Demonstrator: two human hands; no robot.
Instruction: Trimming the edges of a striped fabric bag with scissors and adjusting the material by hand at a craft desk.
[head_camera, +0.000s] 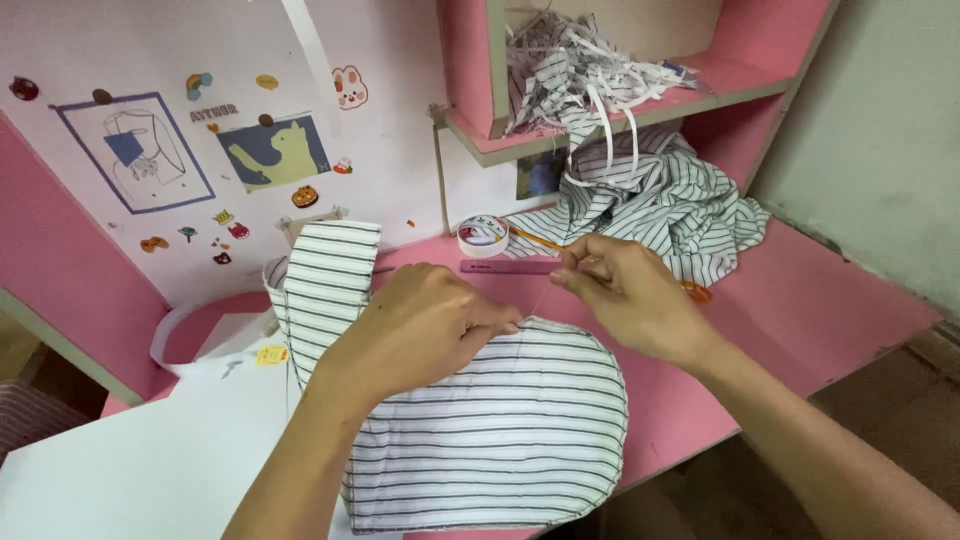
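The striped fabric piece runs off the bottom edge.

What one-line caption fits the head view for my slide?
Left hand pins a striped fabric piece on a pink desk while the right hand pulls thread upward.

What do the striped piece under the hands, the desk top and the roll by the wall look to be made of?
Striped piece: woven cloth, matte, likely cotton; it bends softly and shows stitched edges. Desk top: painted or laminated board, smooth pink, with a pale chipped edge at the front. Roll: seemingly tape, a white ring with a hollow core; the material is too small to tell.
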